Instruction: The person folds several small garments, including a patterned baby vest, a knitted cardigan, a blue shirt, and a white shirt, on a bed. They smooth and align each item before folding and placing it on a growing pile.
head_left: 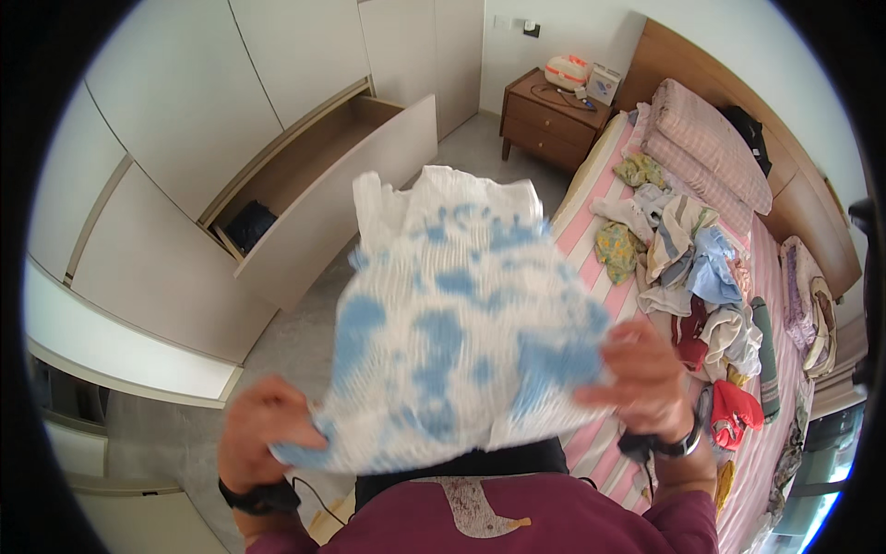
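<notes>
A white garment with blue blotches point(443, 325) hangs spread out in front of my body, a little blurred. My left hand point(266, 433) pinches its lower left corner between thumb and fingers. At the garment's right edge, my right hand point(640, 381) grips the fabric. The garment's far end flares into plain white cloth above the floor. To the right, a heap of mixed clothes point(675, 256) lies on the bed, with a red folded garment point(735, 415) at its near end.
An open drawer point(346, 201) juts from the pale wardrobe, with a dark item point(250, 225) in its near corner. A wooden nightstand point(554, 118) stands beyond, bearing a case, a box and a cable. Folded pink checked bedding point(706, 152) lies by the headboard of the bed with its striped sheet point(588, 457).
</notes>
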Demonstrator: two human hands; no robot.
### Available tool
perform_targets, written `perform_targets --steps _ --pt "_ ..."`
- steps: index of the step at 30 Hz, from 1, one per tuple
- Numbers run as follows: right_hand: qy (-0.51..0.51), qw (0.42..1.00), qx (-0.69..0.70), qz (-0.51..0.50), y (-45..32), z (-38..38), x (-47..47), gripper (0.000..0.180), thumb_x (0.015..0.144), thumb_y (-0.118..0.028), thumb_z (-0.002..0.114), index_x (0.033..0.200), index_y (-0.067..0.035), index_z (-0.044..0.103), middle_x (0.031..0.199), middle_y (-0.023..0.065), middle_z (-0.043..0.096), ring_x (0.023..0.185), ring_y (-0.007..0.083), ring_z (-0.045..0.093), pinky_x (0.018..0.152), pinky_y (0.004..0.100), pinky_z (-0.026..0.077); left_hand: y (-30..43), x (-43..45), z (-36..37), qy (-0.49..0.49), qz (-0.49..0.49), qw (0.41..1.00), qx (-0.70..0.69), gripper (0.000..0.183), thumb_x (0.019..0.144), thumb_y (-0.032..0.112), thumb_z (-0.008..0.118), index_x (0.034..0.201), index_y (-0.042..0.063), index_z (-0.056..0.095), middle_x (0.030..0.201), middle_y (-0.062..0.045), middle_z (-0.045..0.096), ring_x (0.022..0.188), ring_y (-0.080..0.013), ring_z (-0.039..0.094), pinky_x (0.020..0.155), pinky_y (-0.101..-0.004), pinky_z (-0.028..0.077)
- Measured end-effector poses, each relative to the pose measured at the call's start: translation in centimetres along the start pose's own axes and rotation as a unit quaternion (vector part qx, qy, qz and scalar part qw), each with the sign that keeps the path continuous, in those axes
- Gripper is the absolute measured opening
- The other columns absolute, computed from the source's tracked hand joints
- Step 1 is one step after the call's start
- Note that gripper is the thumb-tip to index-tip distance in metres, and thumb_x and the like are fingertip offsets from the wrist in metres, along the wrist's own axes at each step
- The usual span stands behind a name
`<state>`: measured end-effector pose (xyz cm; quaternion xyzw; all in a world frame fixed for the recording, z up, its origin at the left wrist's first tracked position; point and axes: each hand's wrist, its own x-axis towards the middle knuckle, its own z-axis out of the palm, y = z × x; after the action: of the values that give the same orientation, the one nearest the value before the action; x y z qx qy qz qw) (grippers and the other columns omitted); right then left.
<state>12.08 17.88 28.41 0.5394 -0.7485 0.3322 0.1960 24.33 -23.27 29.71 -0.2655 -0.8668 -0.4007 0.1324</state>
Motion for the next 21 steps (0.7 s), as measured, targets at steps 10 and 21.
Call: perform_targets --steps 10,21 --pt "-0.174 0.85 0.467 0.172 -2.4 5.0 -7.6 0.029 0.08 0.003 0.074 0.107 -0.008 0.076 0.086 0.0085 0.066 0.079 0.0227 0.063 0.069 0.0335 0.05 -1.8 -4.6 3.7 -0.202 -0.076 0.906 -0.365 0.012 0.078 -0.008 0.071 0.08 0.004 0.069 0.097 -0.013 0.074 0.095 -0.0299 0.071 0.075 -0.0328 0.057" --pt "-0.06 0.855 0.505 0.101 -3.2 3.4 -5.9 0.017 0.077 0.002 0.078 0.094 -0.002 0.078 0.099 0.0146 0.073 0.083 0.0257 0.072 0.067 0.0331 0.053 -1.0 -3.4 2.7 -0.131 0.085 0.86 -0.485 0.009 0.087 -0.007 0.066 0.078 -0.006 0.067 0.095 -0.024 0.071 0.084 -0.0319 0.073 0.069 -0.0338 0.06"
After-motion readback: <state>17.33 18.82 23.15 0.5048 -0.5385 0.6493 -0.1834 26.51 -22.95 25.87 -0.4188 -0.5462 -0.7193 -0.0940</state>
